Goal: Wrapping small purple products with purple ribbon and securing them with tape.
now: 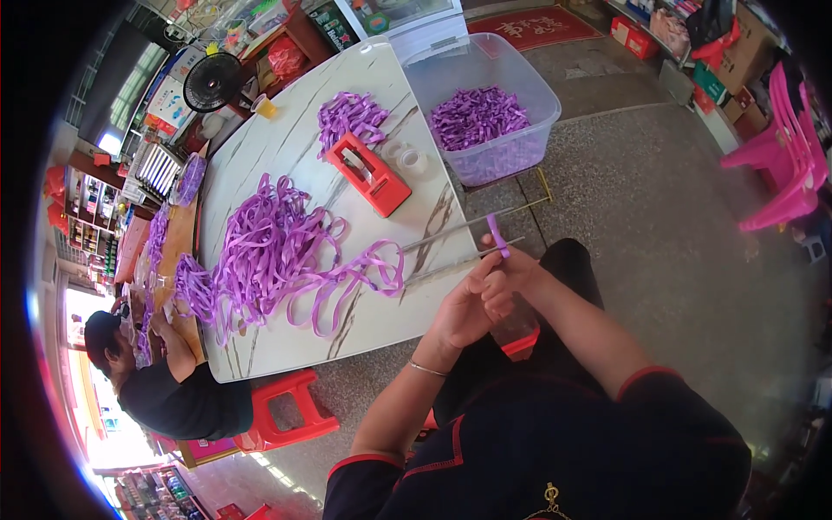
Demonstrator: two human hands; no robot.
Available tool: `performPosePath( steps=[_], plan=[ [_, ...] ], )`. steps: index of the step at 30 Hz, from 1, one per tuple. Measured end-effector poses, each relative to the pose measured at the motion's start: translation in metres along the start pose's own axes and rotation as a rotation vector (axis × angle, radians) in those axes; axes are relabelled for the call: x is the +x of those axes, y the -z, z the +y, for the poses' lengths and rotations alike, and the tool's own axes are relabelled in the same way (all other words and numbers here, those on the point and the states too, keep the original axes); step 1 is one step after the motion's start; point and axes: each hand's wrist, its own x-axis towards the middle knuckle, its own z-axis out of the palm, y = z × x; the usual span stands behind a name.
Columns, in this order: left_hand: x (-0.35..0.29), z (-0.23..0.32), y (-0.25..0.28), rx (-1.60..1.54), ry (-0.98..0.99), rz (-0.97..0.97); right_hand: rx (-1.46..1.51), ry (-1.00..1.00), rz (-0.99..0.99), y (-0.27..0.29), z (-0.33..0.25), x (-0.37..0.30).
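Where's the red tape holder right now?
In the head view, the red tape holder is on the white table, left of the clear tub, just below the smaller purple ribbon pile.

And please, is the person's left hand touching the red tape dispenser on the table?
Apart. The head view shows the left hand to the lower right of the red tape dispenser, with marbled tabletop visible between them.

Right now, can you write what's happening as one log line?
Left hand and right hand: together at purple strip | white table: tangled purple straps, red tape dispenser | clear bin: purple pieces
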Motion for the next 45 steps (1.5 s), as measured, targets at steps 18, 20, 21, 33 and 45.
performPosePath(
  steps=[18, 20, 21, 33, 45],
  plan=[
    [0.000, -0.002, -0.007, -0.024, -0.029, 0.029, -0.312, 0.137, 0.446, -0.045, -0.037, -0.025],
    [-0.001, -0.002, -0.008, -0.006, -0.035, 0.049, -0.351, 0.106, 0.417, -0.070, -0.043, -0.035],
    [-0.001, -0.002, -0.009, -0.008, -0.040, 0.048, -0.386, 0.081, 0.389, -0.077, -0.046, -0.039],
    [-0.001, -0.003, -0.017, 0.061, -0.002, 0.198, -0.655, -0.020, 0.417, -0.081, -0.059, -0.032],
    [0.003, 0.011, -0.048, 0.986, -0.250, 0.116, -1.376, 0.129, 0.411, -0.169, -0.064, -0.108]
  ],
)
